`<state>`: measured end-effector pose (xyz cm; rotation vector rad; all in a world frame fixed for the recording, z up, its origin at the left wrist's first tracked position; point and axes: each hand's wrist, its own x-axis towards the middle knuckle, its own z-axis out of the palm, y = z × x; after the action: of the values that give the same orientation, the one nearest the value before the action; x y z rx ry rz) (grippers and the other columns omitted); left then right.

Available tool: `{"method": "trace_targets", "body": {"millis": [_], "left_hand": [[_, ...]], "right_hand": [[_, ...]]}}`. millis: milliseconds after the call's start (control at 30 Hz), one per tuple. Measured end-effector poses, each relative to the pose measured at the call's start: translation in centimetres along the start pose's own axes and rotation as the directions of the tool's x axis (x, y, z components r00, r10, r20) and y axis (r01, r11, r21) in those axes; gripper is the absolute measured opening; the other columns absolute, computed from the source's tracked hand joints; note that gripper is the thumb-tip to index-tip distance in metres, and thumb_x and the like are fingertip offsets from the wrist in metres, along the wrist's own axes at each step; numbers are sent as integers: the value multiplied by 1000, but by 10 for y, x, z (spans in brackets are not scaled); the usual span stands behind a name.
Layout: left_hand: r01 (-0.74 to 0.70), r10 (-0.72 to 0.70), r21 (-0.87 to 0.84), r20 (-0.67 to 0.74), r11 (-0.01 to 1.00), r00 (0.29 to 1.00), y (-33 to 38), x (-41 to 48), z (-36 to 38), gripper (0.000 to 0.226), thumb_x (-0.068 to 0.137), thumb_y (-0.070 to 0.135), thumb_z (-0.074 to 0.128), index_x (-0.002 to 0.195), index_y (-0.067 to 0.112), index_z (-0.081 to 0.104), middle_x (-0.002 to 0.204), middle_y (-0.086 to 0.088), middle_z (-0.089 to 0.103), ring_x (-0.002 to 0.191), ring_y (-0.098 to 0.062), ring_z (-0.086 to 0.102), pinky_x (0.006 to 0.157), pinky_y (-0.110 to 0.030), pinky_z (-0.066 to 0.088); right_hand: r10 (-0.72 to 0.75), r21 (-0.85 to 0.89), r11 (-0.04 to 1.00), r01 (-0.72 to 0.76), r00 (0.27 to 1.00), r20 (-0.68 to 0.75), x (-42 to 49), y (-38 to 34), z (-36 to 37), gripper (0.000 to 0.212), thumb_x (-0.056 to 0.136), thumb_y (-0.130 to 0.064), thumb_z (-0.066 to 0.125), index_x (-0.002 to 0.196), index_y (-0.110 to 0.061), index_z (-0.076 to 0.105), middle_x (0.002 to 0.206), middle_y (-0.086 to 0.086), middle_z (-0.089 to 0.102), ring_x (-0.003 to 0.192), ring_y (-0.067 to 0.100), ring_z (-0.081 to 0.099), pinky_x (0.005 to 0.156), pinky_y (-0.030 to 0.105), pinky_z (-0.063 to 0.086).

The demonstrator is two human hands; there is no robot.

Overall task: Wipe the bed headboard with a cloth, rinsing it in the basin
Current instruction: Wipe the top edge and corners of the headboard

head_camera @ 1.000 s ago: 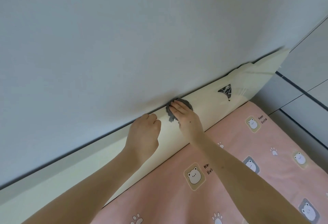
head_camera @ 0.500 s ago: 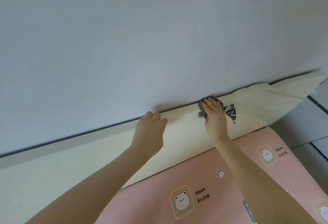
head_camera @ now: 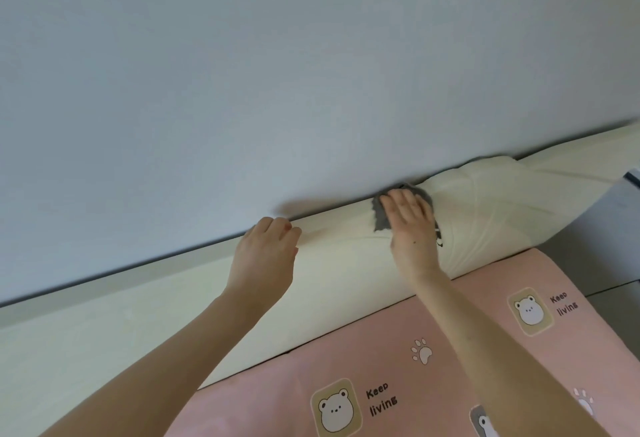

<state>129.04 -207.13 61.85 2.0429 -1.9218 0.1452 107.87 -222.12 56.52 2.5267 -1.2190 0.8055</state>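
My right hand (head_camera: 412, 228) presses the grey cloth (head_camera: 381, 219) flat on the cream headboard (head_camera: 346, 280); my left hand (head_camera: 265, 256) closes its grip over the top edge, under the pale grey wall (head_camera: 311, 73).

Most of crumpled grey cloth (head_camera: 381, 218) hidden under right hand (head_camera: 412, 228). Same hand covers most of black print (head_camera: 439, 237) on cream pillow (head_camera: 502, 208). Fingertips of left hand (head_camera: 266, 256) curl out of sight atop cream padded headboard (head_camera: 138, 325). Forearms cut by bottom edge.
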Motion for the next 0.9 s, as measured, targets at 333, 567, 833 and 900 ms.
{"method": "trace_targets", "body": {"millis": [333,567,833,900], "left_hand": [[-23,21,58,21,998,1000,24,23,10,23,51,-1,78,67,10,66,67,-2,61,59,-24,58,46,-27,49],[24,-23,-13,71,1000,997,29,21,-1,20,65,-2,68,83,7,69,82,-4,67,75,-28,60,59,-34,53],[449,-116,-701,469,554,876,90,30,-49,40,76,33,73,114,29,60,110,17,61,102,-3,56,91,-23,45],[488,-43,-751,527,445,849,102,29,-54,44,73,33,77,113,30,59,108,14,62,102,-4,58,87,-22,47]], "right_hand": [[-30,-196,979,58,989,142,26,81,-15,41,82,-8,33,109,-4,64,114,9,64,113,28,52,101,46,36],[586,410,756,-510,807,-77,22,71,-65,39,80,11,40,111,4,63,111,16,64,101,27,59,90,23,47],[432,674,-665,-322,570,699,-26,1,-148,29,72,-1,61,98,-10,72,106,6,69,97,21,68,71,31,59],[368,624,-740,-252,625,688,-33,-7,-158,32,58,-12,67,89,-12,76,101,4,72,94,18,70,70,32,58]]}}
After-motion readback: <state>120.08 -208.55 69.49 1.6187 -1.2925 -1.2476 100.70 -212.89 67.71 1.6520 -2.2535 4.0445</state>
